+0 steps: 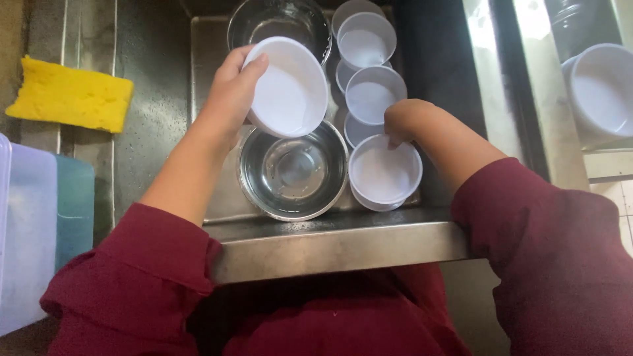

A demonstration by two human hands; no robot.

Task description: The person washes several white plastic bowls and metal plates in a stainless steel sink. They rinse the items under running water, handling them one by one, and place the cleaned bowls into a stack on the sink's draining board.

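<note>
My left hand (227, 99) grips the rim of a white bowl (288, 88) and holds it tilted above a steel bowl (293, 173) in the sink (343, 244). My right hand (407, 122) reaches down with its fingers curled onto the far rim of another white bowl (384, 175) at the sink's near right. Behind that one, several more white bowls (374, 92) stand in a row toward the back. A second steel bowl (280, 23) sits at the far end of the sink, partly hidden by the held bowl.
A yellow sponge (69, 95) lies on the wet steel counter at the left. Translucent plastic containers (30, 231) stand at the near left. To the right, a stack of white bowls (600, 92) rests beyond a dark frame.
</note>
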